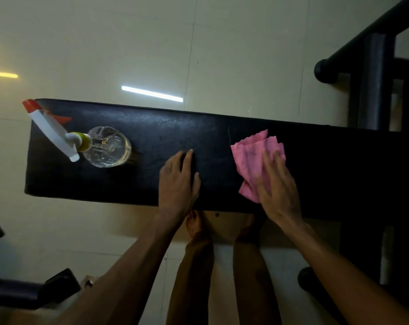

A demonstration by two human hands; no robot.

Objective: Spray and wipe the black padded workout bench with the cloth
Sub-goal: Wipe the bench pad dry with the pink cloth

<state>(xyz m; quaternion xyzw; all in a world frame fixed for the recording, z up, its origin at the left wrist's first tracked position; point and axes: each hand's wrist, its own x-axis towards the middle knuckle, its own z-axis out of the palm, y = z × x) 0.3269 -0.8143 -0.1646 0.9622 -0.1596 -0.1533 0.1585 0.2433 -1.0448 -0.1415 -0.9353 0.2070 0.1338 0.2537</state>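
Right hand [277,184] flat, fingers spread, presses pink cloth [252,158] onto bench pad [222,141] for wiping. Left hand [179,181] flat, empty, bracing beside it. Spray bottle [105,146] stands parked well left, clear of strokes.

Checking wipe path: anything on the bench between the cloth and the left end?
Yes. The left hand rests flat on the bench just left of the pink cloth, and the spray bottle stands farther along near the left end.
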